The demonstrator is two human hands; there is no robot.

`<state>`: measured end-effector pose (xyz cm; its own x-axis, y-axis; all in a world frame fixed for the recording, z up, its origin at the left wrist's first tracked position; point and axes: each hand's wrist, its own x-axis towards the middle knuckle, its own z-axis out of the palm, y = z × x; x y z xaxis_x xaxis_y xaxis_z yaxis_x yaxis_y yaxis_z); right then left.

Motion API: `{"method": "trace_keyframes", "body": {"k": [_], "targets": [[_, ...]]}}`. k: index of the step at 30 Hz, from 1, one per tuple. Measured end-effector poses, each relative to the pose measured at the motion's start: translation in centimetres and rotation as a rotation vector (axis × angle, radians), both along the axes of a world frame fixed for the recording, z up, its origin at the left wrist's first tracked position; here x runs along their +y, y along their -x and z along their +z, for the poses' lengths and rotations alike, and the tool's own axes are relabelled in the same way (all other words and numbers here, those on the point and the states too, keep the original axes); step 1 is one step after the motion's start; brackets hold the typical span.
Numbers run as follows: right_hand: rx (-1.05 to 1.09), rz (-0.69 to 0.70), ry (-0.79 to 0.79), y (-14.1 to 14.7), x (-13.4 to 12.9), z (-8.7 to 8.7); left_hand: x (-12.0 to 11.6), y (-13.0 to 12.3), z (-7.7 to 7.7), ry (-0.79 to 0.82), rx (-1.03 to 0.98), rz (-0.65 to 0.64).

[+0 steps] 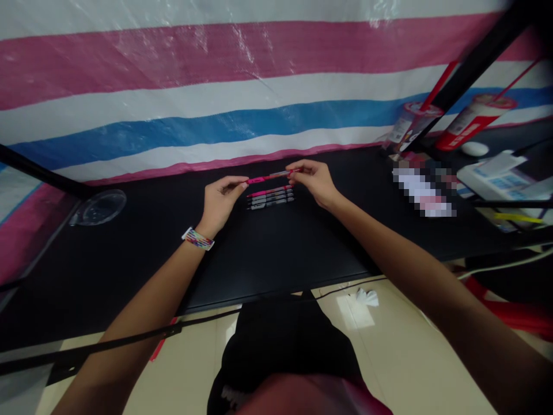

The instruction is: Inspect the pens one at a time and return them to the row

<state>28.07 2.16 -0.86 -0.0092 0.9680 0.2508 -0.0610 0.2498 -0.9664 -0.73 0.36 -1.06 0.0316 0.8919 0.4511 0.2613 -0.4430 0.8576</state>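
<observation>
A red pen (258,180) is stretched level between my two hands, just above the black tabletop (276,248). My left hand (219,202) pinches its left end between thumb and fingers, and a patterned band circles that wrist. At the other end, my right hand (317,181) grips the pen with its fingertips. Right below it lies a row of several pens (271,200), side by side and parallel. The topmost of the row is red or pink; the others look grey and clear with dark tips.
A clear plastic lid (101,207) lies at the left. Two drink cups with straws stand at the back right, one clear (410,124) and one red and white (475,122). Near them are a white rounded object (474,149) and boxes (503,176). A striped sheet (216,124) hangs behind.
</observation>
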Motion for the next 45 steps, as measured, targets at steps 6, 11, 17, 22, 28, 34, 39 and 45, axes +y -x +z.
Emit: {"method": "trace_keyframes", "body": {"k": [6, 11, 17, 22, 28, 34, 39, 45], "targets": [[0.008, 0.08, 0.009, 0.3, -0.3, 0.0, -0.3, -0.3, 0.0, -0.013, 0.088, 0.0], [0.03, 0.102, 0.026, 0.5, -0.4, -0.1, -0.4, -0.2, 0.5, -0.058, 0.177, 0.031], [0.054, 0.11, 0.033, 0.7, -0.6, -0.1, -0.3, -0.3, 0.2, -0.119, 0.193, 0.017], [0.072, 0.129, 0.087, 0.7, -0.6, -0.1, -0.4, -0.7, -0.2, -0.121, 0.141, -0.063], [0.075, 0.153, 0.081, 1.0, -0.8, -0.3, -0.6, -0.8, 0.0, -0.082, 0.124, -0.113], [0.039, 0.132, 0.096, 1.0, -0.9, -0.3, -0.7, -0.9, 0.3, -0.053, 0.136, -0.052], [0.033, 0.128, 0.091, 1.2, -1.0, -0.3, -0.5, -0.7, 0.4, -0.109, 0.162, -0.021], [0.042, 0.122, 0.08, 1.3, -1.1, -0.2, -0.4, -0.3, 0.3, -0.003, 0.199, 0.0]]}}
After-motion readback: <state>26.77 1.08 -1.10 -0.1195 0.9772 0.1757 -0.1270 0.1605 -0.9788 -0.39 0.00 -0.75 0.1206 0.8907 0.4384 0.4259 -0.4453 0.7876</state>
